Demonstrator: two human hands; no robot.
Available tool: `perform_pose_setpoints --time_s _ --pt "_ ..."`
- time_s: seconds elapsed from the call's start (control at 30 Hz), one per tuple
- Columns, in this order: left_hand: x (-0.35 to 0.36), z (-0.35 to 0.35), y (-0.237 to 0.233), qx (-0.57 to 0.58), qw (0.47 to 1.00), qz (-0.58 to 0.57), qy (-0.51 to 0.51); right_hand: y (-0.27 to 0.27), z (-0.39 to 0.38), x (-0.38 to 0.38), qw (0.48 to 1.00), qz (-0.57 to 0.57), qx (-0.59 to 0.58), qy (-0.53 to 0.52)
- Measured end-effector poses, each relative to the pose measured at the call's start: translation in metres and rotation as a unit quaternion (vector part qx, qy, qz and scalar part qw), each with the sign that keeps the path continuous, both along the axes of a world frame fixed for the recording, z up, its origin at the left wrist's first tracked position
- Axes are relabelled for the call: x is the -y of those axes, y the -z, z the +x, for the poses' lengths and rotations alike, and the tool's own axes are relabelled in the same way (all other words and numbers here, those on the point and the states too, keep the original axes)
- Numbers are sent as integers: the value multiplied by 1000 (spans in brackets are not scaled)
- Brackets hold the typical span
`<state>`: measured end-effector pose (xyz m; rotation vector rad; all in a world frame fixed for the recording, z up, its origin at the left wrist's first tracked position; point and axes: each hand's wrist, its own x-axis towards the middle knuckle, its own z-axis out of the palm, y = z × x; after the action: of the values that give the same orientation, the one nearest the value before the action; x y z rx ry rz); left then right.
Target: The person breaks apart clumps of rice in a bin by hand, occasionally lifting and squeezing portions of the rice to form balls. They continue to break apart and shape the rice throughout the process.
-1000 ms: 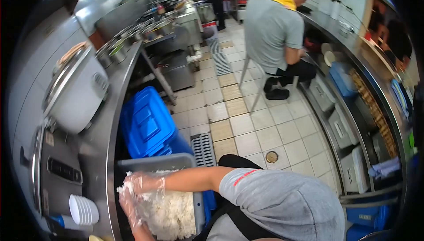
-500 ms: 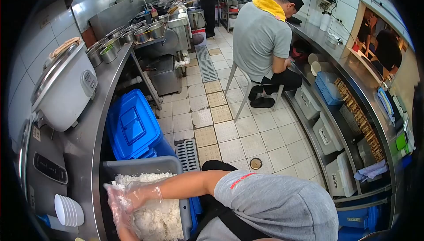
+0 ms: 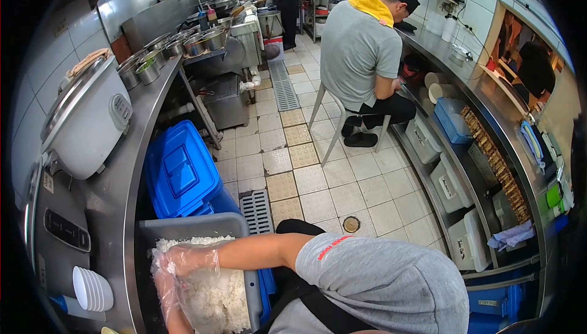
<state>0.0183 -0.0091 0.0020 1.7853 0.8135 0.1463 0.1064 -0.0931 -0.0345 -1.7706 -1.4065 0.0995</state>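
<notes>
Cooked white rice (image 3: 223, 300) fills much of a grey plastic tub (image 3: 249, 279) below me. Both hands wear clear, loose plastic gloves and are close together over the tub's left side. My right hand (image 3: 182, 259) reaches in from the right, fingers curled in towards the other hand. My left hand (image 3: 166, 288) comes up from the bottom edge, its fingers bent and pressed near the right one. A small white clump of rice shows between them. The gloves and the overlap partly hide the fingertips.
A blue lidded bin (image 3: 183, 169) stands behind the tub. On the left steel counter (image 3: 122, 224) are a rice cooker (image 3: 92, 120) and stacked white bowls (image 3: 92, 288). A seated person (image 3: 361, 52) is ahead; another person (image 3: 281, 3) stands farther back. Shelves with labelled containers (image 3: 468, 242) line the right.
My hands have drawn in from the tub's left rim, further over the rice. The left fingers, stretched up before, are now more bent. The view has shifted slightly.
</notes>
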Motion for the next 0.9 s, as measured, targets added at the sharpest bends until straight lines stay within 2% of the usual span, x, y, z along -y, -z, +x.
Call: perform_pose_setpoints --time_s 0.1,0.2,0.3,0.4,0.5,0.7,0.73,0.77,0.8,0.83,0.87,0.9 --pt "4 -5 -15 -1 999 25 24 -24 -4 18 999 -34 -36 21" --pt "-9 -5 -6 34 999 29 28 -19 -4 18 991 82 -100 31" --pt "-6 -4 -5 140 989 10 39 -15 -1 15 988 90 -113 54" --pt "2 -5 -11 178 983 -40 22 -17 4 15 997 53 -34 53" --pt "-8 -7 -12 162 985 -48 42 -16 6 11 998 14 -23 59" --pt "-43 -6 3 132 988 24 73 14 9 -9 987 80 -107 85" --pt "-43 -9 9 180 981 40 63 17 12 -13 990 54 -56 114" --pt "-50 -11 8 158 982 44 90 27 16 -16 987 100 -58 112" --pt "-31 -14 -11 134 988 34 71 29 20 -18 992 64 -23 103" --pt "-33 -9 -16 60 995 72 44 36 24 -19 988 95 70 103" --pt "-43 -8 -14 20 993 110 43 41 36 -23 994 72 58 53" --pt "-61 -7 -1 -1 987 154 47 52 50 -32 996 -4 -86 -32"
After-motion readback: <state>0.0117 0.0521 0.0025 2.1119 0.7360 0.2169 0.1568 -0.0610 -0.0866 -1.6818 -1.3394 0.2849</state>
